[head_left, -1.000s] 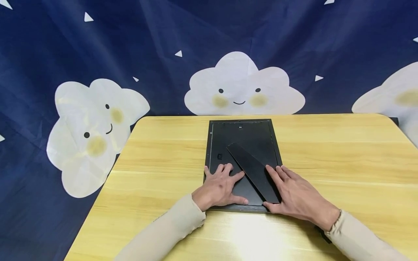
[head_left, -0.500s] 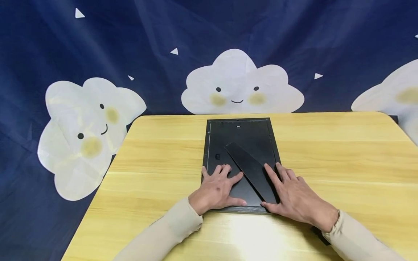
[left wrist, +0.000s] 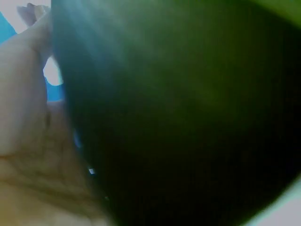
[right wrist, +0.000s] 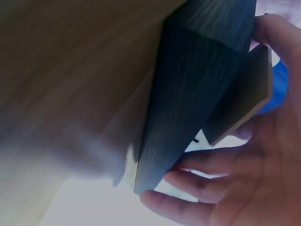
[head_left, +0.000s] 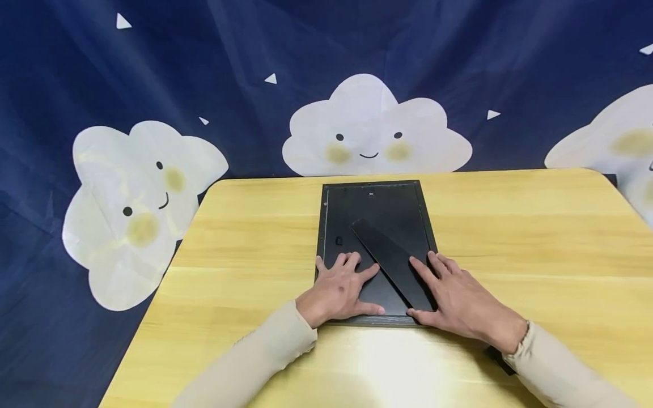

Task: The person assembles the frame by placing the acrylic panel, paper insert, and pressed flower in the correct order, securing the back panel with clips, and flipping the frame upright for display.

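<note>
A black picture frame lies face down, its back panel and flat easel leg facing up. The leg runs slantwise toward the lower right corner. My left hand rests spread on the panel's lower left, index tip beside the leg. My right hand lies over the lower right corner, thumb at the leg's lower end and index finger along its right edge. In the right wrist view, other fingers touch the frame's side, and the leg stands slightly raised. The left wrist view is dark and blurred.
The frame lies on a light wood-grain table. A dark blue cloth with white clouds hangs behind and to the left. Glare falls on the table in front of the frame. A dark strap shows under the right wrist.
The head view has shifted slightly. Both hands keep nearly the same places on the frame, and the easel leg stays at about the same slant.
</note>
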`<state>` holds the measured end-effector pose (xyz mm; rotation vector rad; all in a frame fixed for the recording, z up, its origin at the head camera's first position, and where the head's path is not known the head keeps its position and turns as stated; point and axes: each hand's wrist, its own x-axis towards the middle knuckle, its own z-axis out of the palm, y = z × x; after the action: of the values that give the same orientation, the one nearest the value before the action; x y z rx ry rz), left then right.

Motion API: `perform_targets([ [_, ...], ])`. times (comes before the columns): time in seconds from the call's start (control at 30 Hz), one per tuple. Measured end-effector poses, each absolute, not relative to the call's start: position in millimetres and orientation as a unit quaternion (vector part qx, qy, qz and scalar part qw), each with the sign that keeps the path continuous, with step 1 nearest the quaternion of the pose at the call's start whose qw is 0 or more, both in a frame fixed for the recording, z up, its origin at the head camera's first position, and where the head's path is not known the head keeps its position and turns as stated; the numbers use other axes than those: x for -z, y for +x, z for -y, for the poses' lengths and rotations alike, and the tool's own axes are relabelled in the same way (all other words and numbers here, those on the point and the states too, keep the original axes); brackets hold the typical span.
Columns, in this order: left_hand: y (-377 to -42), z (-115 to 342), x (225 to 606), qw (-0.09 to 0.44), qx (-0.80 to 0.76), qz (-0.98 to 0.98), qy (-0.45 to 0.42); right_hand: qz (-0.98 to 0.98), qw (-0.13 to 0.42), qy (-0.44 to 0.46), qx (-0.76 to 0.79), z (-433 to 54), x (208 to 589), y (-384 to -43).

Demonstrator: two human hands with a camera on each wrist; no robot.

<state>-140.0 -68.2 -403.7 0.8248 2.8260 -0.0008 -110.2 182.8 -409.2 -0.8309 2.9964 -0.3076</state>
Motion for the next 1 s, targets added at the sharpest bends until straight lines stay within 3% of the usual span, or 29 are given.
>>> perform_targets([
  [0.17,-138.1,65.2,394.1,0.115,-0.006,-0.951,0.288,-0.945,0.019,-0.296,0.139,-196.6,404.2,-112.4],
  [0.33,-113.9,65.8,388.8,0.135,0.006,-0.907,0.399,-0.929,-0.018,-0.329,0.166,-205.6,402.6,-110.0],
  [0.47,-99.1,63.8,393.9,0.097,0.054,-0.874,0.473,-0.924,-0.043,-0.329,0.187,-206.8,401.4,-111.2],
  [0.57,-96.4,60.7,399.2,0.065,0.079,-0.872,0.478,-0.924,-0.053,-0.321,0.203,-207.4,400.2,-112.2],
  [1.0,-90.8,52.5,409.8,0.030,0.091,-0.879,0.467,-0.920,-0.075,-0.322,0.212,-207.3,399.0,-114.0],
])
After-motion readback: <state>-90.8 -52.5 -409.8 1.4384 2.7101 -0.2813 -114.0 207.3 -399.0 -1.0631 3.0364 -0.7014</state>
